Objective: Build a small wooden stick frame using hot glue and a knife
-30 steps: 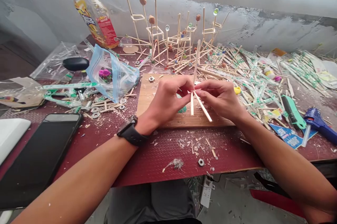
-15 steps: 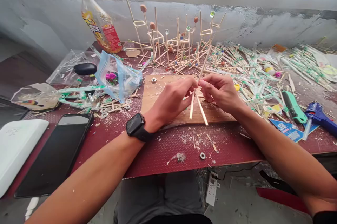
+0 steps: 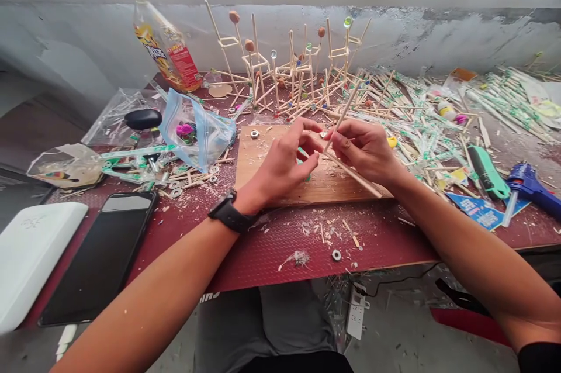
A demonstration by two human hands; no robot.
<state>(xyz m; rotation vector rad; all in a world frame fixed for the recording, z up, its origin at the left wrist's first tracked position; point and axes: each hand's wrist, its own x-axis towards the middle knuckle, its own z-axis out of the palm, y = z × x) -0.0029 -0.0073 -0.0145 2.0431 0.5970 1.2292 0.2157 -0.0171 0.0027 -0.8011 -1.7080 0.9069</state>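
My right hand point(image 3: 366, 151) pinches thin wooden sticks over the wooden board point(image 3: 280, 186). One stick point(image 3: 348, 105) slants up and away from its fingertips. Another stick point(image 3: 357, 175) slants down to the right below the palm, and the two meet near the fingertips; whether they are joined I cannot tell. Just left of that meeting point, my left hand point(image 3: 291, 156) has its thumb and fingers apart, with nothing visible between them. A dark watch is on the left wrist. Wood crumbs and a metal nut point(image 3: 255, 134) lie on the board.
Behind the board stand stick frames point(image 3: 254, 60) topped with clay balls and marbles, among loose sticks. A bottle point(image 3: 164, 45), a zip bag point(image 3: 188, 127) and a phone point(image 3: 100, 256) are at left. Plastic wrappers point(image 3: 421, 151), a green-handled cutter point(image 3: 488, 171) and a blue glue gun point(image 3: 528, 186) lie right.
My left hand has let go of the sticks and opened, moving slightly left. The lower stick ends, which pointed down towards me, have swung to the right in my right hand.
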